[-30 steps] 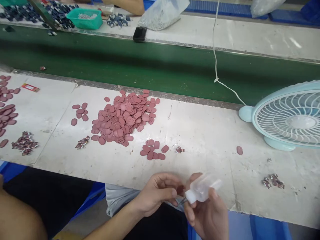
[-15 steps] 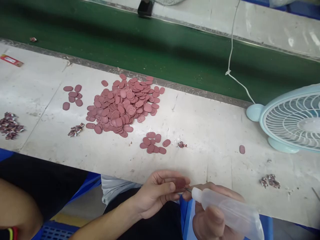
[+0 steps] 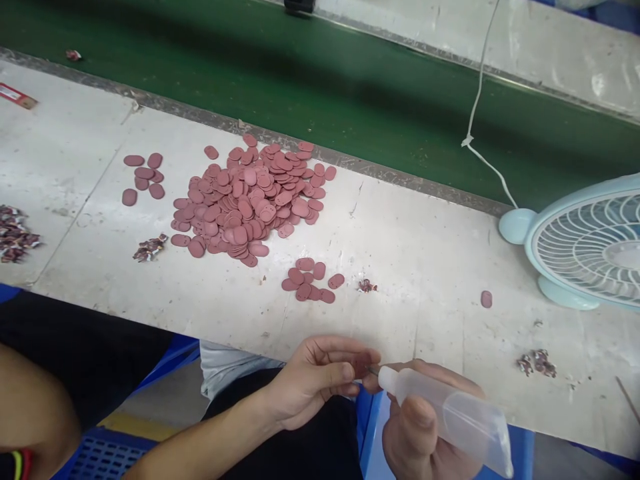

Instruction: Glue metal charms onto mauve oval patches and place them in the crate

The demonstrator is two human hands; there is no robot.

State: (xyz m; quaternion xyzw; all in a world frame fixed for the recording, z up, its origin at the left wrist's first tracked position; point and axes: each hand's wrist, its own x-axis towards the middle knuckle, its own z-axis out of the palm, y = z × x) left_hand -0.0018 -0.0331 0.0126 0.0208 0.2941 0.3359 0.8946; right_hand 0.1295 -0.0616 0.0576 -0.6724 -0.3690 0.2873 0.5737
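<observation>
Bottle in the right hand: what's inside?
The bottle is cloudy; a curved line shows in it, possibly a liquid's edge, but I can't tell the contents. The right hand covers part of its side, and the white cap hides what's within the neck.

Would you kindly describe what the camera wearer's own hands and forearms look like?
The left hand and right hand are bare, without gloves, and no rings show. The bare left forearm has no sleeve, watch or band in view; the right forearm does not show.
</observation>
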